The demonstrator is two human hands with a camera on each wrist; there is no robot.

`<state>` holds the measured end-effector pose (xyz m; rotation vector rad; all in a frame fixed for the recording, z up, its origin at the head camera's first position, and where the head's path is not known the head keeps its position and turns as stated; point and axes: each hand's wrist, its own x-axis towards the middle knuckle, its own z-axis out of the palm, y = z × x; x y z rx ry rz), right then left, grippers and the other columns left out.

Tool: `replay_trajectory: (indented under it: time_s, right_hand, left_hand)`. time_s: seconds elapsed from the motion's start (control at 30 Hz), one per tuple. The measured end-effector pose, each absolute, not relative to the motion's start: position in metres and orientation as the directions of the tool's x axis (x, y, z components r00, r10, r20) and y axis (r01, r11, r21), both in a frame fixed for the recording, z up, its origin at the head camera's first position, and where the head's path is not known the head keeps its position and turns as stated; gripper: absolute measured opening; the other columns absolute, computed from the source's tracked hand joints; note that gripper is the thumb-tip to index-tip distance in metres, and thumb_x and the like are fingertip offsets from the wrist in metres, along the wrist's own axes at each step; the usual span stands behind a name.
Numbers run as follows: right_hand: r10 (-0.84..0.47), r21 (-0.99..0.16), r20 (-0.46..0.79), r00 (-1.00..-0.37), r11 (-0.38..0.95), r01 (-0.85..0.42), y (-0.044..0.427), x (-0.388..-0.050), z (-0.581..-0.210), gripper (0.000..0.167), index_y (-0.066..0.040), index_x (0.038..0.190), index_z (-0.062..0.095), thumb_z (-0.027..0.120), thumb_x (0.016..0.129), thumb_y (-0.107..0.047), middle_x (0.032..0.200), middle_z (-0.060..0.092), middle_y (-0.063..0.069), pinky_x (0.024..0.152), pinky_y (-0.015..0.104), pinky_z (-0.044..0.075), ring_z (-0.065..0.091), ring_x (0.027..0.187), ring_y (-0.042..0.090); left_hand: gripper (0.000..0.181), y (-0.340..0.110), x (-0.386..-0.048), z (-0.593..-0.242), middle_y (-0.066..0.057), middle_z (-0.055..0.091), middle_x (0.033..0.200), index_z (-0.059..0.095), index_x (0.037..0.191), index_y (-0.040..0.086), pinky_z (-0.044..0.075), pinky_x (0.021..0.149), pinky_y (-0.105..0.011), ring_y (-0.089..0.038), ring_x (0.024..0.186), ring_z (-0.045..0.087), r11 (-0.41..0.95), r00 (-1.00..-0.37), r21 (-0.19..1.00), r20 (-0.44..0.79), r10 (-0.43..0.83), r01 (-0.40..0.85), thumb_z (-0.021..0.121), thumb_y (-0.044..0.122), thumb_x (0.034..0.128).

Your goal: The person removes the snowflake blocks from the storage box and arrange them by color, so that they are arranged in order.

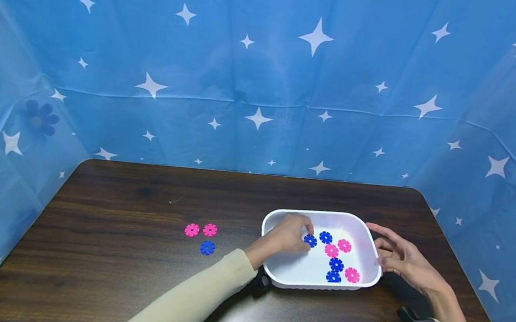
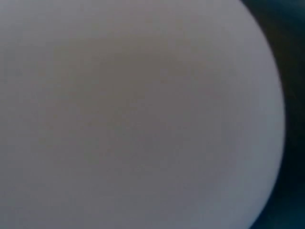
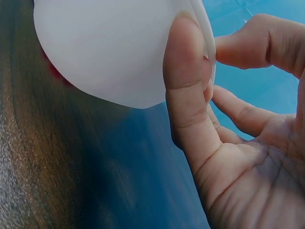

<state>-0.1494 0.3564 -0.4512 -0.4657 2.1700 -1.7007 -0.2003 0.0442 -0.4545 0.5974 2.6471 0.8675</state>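
Left hand [image 1: 287, 234]: pinches blue disc [image 1: 310, 241] inside white tray [image 1: 294, 271] | Right hand [image 1: 405, 261]: grips tray's right end | Step: apparently picking or placing disc | Next: likely calls for steady tray

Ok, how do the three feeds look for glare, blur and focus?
Head view: discs and tray are clear, though glare pales the near part of the table. Left wrist view: dim and badly blurred, mostly one pale surface. Right wrist view: the right hand is in fair focus; a red patch by the tray's edge is blurred.
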Motion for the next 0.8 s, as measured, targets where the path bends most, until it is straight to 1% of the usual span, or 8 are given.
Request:
replay_trajectory:
  time_s: [0.1, 0.23, 0.3, 0.43, 0.53, 0.7, 0.8]
  right_hand:
    - [-0.462, -0.974, -0.061, -0.885, 0.221, -0.048, 0.3564, -0.1498, -0.4506, 0.075, -0.002, 0.159, 0.026, 0.062, 0.094, 0.006, 0.109, 0.062, 0.010, 0.072, 0.041, 0.064, 0.071, 0.085, 0.017]
    - [-0.469, -0.975, -0.052, -0.882, 0.216, -0.057, 0.3571, -0.1499, -0.4505, 0.074, -0.002, 0.159, 0.026, 0.061, 0.094, 0.006, 0.109, 0.062, 0.010, 0.072, 0.040, 0.064, 0.071, 0.086, 0.017]
    - [-0.472, -0.975, -0.049, -0.880, 0.213, -0.060, 0.3575, -0.1499, -0.4509, 0.074, -0.002, 0.159, 0.026, 0.061, 0.094, 0.006, 0.109, 0.062, 0.010, 0.072, 0.040, 0.064, 0.071, 0.086, 0.017]
    - [-0.476, -0.977, -0.044, -0.879, 0.206, -0.063, 0.3578, -0.1496, -0.4522, 0.073, -0.003, 0.159, 0.026, 0.061, 0.095, 0.007, 0.109, 0.062, 0.010, 0.073, 0.040, 0.064, 0.071, 0.087, 0.017]
    - [-0.474, -0.977, -0.046, -0.879, 0.203, -0.059, 0.3574, -0.1491, -0.4526, 0.073, -0.002, 0.159, 0.026, 0.061, 0.095, 0.007, 0.109, 0.062, 0.009, 0.073, 0.040, 0.064, 0.071, 0.087, 0.017]
    - [-0.472, -0.977, -0.051, -0.880, 0.204, -0.053, 0.3567, -0.1490, -0.4523, 0.073, -0.003, 0.158, 0.026, 0.061, 0.094, 0.006, 0.109, 0.063, 0.010, 0.073, 0.041, 0.064, 0.072, 0.087, 0.018]
    - [-0.475, -0.978, -0.051, -0.879, 0.202, -0.053, 0.3566, -0.1493, -0.4518, 0.073, -0.003, 0.158, 0.027, 0.061, 0.094, 0.006, 0.109, 0.063, 0.010, 0.073, 0.041, 0.064, 0.072, 0.087, 0.018]
  left_hand:
    - [0.025, 0.0438, -0.2001, -0.4543, -0.002, 0.067, 0.097, 0.072, 0.104, 0.013, 0.041, 0.072, -0.024, -0.013, 0.085, 0.053, 0.727, -0.872, 0.624, -0.146, 0.468, 0.285, 0.085, 0.014, 0.0819]
    - [0.022, 0.0439, -0.1994, -0.4545, 0.000, 0.066, 0.094, 0.073, 0.100, 0.015, 0.041, 0.073, -0.023, -0.012, 0.085, 0.053, 0.723, -0.867, 0.629, -0.151, 0.474, 0.286, 0.086, 0.016, 0.0817]
    - [0.022, 0.0442, -0.1989, -0.4548, 0.002, 0.064, 0.090, 0.073, 0.098, 0.015, 0.041, 0.071, -0.023, -0.011, 0.081, 0.053, 0.722, -0.864, 0.627, -0.151, 0.480, 0.291, 0.087, 0.017, 0.0809]
    - [0.022, 0.0457, -0.1971, -0.4552, 0.003, 0.059, 0.078, 0.073, 0.098, 0.015, 0.041, 0.061, -0.022, -0.010, 0.069, 0.054, 0.726, -0.852, 0.607, -0.149, 0.503, 0.323, 0.087, 0.020, 0.0812]
    - [0.023, 0.0466, -0.1960, -0.4557, 0.003, 0.058, 0.075, 0.073, 0.098, 0.016, 0.041, 0.058, -0.021, -0.010, 0.066, 0.054, 0.726, -0.839, 0.587, -0.139, 0.526, 0.358, 0.087, 0.022, 0.0818]
    - [0.025, 0.0466, -0.1955, -0.4547, 0.005, 0.059, 0.079, 0.071, 0.098, 0.016, 0.041, 0.062, -0.020, -0.009, 0.072, 0.053, 0.703, -0.812, 0.574, -0.108, 0.574, 0.420, 0.088, 0.019, 0.0808]
    - [0.025, 0.0465, -0.1959, -0.4537, 0.005, 0.059, 0.079, 0.069, 0.098, 0.015, 0.041, 0.064, -0.019, -0.008, 0.073, 0.052, 0.678, -0.798, 0.588, -0.089, 0.596, 0.440, 0.087, 0.015, 0.0813]
